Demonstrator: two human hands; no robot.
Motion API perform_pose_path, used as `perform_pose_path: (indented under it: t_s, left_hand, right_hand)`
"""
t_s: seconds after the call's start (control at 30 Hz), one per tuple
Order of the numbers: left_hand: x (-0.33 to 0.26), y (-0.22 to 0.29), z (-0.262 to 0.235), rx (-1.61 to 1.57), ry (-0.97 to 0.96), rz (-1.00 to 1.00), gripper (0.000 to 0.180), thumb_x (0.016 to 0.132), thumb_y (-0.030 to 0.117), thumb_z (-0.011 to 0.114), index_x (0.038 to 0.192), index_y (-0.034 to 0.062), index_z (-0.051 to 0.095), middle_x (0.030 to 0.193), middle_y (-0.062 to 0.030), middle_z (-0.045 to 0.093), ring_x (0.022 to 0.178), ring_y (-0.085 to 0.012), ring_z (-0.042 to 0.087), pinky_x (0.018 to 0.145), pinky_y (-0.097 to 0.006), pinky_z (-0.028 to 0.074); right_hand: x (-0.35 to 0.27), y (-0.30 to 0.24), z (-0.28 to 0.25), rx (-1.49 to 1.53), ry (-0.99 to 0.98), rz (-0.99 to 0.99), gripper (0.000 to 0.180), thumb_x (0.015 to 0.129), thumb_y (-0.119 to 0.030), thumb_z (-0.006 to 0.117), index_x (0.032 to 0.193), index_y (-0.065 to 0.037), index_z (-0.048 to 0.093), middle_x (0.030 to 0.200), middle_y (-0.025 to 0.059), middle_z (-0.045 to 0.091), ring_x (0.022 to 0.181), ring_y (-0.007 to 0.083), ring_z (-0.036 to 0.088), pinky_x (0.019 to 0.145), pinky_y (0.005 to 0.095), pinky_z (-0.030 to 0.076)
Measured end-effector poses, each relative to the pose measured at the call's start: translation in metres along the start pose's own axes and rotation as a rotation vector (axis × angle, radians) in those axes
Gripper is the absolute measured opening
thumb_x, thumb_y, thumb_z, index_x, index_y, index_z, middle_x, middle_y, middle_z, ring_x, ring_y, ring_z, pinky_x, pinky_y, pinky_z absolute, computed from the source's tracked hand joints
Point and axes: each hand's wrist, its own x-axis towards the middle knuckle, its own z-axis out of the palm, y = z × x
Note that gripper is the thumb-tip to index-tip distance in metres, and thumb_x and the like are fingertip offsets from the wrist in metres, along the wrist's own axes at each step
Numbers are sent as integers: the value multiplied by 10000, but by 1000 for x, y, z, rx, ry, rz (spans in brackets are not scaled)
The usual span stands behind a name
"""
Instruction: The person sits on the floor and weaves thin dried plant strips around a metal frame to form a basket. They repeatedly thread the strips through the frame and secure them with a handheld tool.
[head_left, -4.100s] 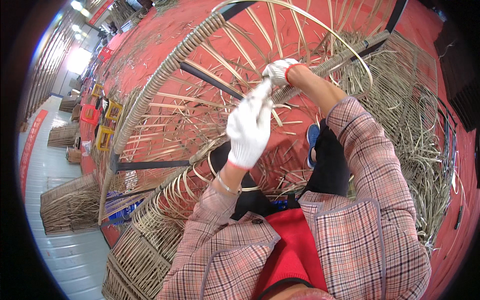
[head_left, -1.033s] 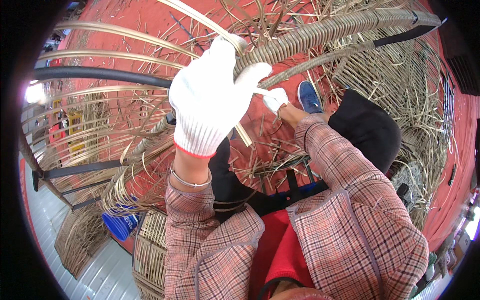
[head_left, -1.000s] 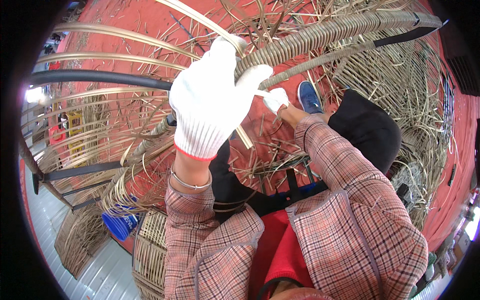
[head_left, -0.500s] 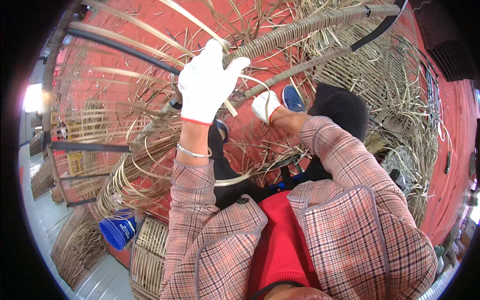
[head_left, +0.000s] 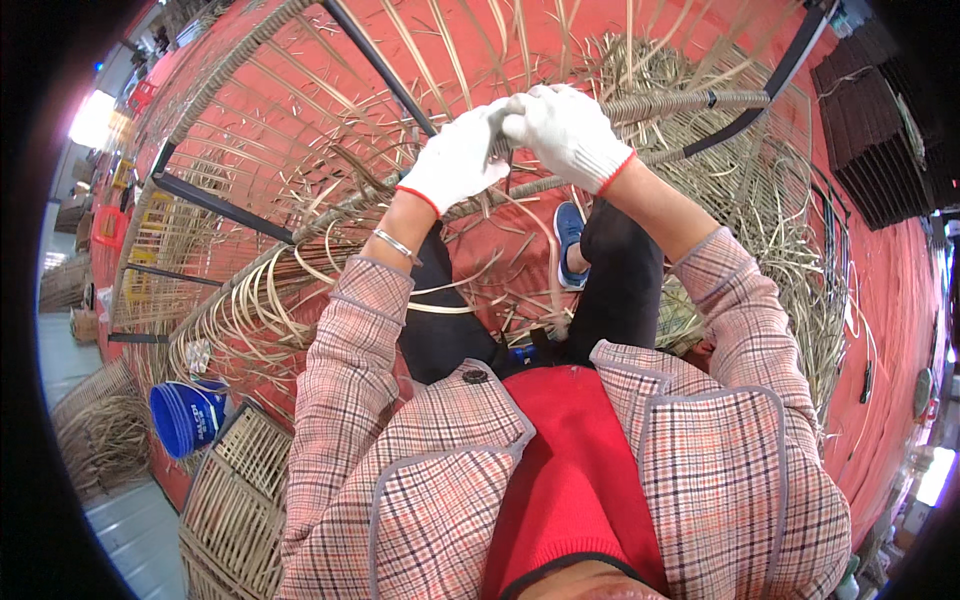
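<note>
The left hand [head_left: 458, 157] and right hand [head_left: 568, 130] close together on the wrapped rattan rod [head_left: 690, 101], which runs toward 3 o'clock.

A wicker-weaving workshop: cane frames [head_left: 300, 130], woven panels [head_left: 235, 500], loose strips [head_left: 800, 260]

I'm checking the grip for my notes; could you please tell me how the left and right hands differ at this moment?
The left hand reaches up from a bare wrist with a bracelet, while the right hand shows a bare wrist without one. The left hand sits slightly lower; the right hand sits higher, curled over the wrapped rattan bar. Both wear white gloves with red cuffs and meet on the same spot of the woven frame, fingers closed.
</note>
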Motion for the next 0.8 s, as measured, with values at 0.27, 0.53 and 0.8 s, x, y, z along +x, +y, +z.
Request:
perform_pose_path:
  t_s: [0.27,0.53,0.8]
  left_hand:
    - [-20,12,-9,-180,42,-175,634,927,135,632,1523,127,416,1237,-224,680,1094,-409,675,939,-478,547]
    - [-16,9,-14,-38,37,-172,660,935,52,525,1559,219,389,1057,-268,698,959,-452,683,838,-540,540]
    - [-28,20,-4,-35,199,-137,687,930,61,566,1580,144,359,1102,-248,703,972,-448,693,842,-519,558]
  right_hand:
    - [-5,11,23,532,-21,279,159,918,-331,684,1028,-238,751,894,22,757,853,266,733,719,427,563]
    - [1,-9,19,293,78,61,161,916,-341,686,1009,-230,757,943,7,750,865,259,736,728,390,576]
    - [12,-8,26,565,101,317,178,932,-328,657,1012,-208,762,907,49,756,874,303,726,745,431,561]
